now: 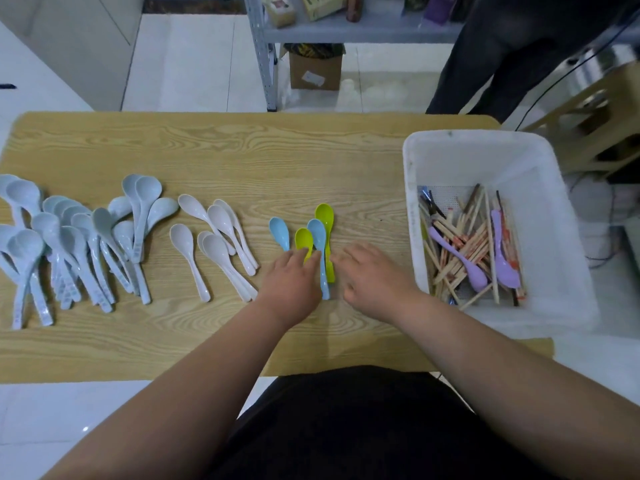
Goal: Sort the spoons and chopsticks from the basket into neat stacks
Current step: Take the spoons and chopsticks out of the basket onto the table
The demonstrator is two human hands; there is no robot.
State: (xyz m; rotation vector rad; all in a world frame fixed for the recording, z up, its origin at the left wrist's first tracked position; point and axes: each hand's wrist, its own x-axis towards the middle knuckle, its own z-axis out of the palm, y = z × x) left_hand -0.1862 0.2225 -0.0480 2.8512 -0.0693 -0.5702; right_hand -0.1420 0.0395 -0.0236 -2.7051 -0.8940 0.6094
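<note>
Wood-grain bench point(242, 161) carries the sorting. The left hand point(289, 282) lays straight fingers on the coloured plastic spoons point(317, 232); the right hand point(372, 278) rests relaxed beside them, grasping nothing. They look light, stiff and slippery, best pinched by the handles. Chopsticks point(460, 233) and purple spoons point(500, 261) wait in the white basket point(554, 237).

Single head-worn wide-angle view (far edge of the wooden table point(214, 150) bowed by the lens), looking forward and steeply down from close above the table's near edge. Whole tabletop in frame: white basket point(485, 157) at right, pale blue spoons point(102, 216) cropped at left, metal shelf point(363, 32) beyond the far edge.
</note>
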